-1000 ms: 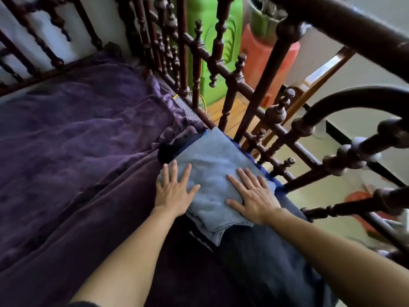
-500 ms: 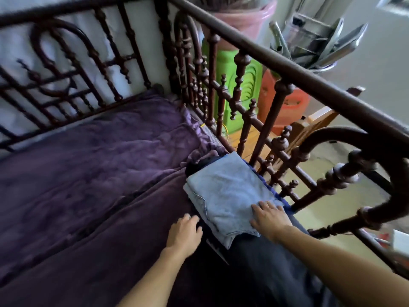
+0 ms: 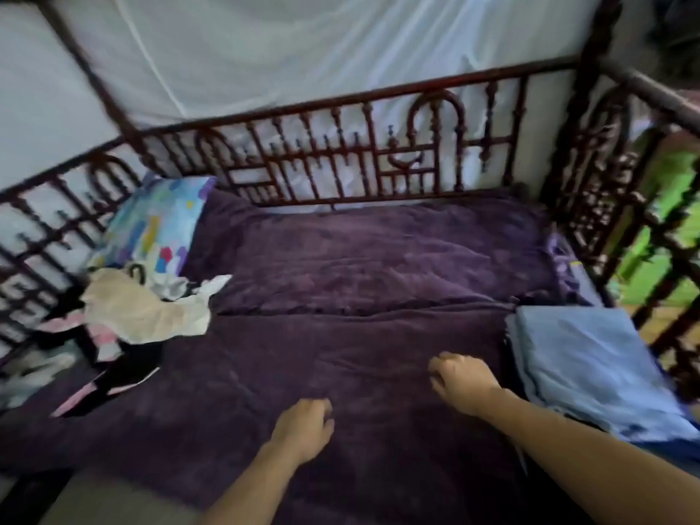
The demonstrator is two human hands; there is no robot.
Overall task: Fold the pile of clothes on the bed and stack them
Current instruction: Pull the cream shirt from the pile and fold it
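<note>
A: What is the surface like?

B: A bed [image 3: 378, 373] covered with a rumpled purple blanket [image 3: 360, 259]. A dark turned-wood railing [image 3: 341, 157] fences its far side and both ends, and white cloth [image 3: 265, 51] hangs behind the railing. The view is somewhat blurred.

A: Where are the clothes?

B: The unfolded pile of clothes [image 3: 144, 308] lies at the left end, cream and white pieces over pink and black ones, right in front of a colourful patterned pillow [image 3: 151, 225] leaning on the railing. The folded blue garment [image 3: 591, 358] lies flat at the right end, close to the rail, well apart from the pile.

A: And the hands?

B: Both are over the bare blanket, between the two lots. The left hand [image 3: 303, 426] is low in the middle, its fingers [image 3: 325, 407] loosely curled and holding nothing. The right hand [image 3: 464, 384] is just beside the folded garment's near edge, fingers likewise loosely curled, gripping nothing.

A: Anything beyond the bed?

B: Something bright green [image 3: 666, 236] shows through the right-hand rail bars; I cannot tell what it is.
</note>
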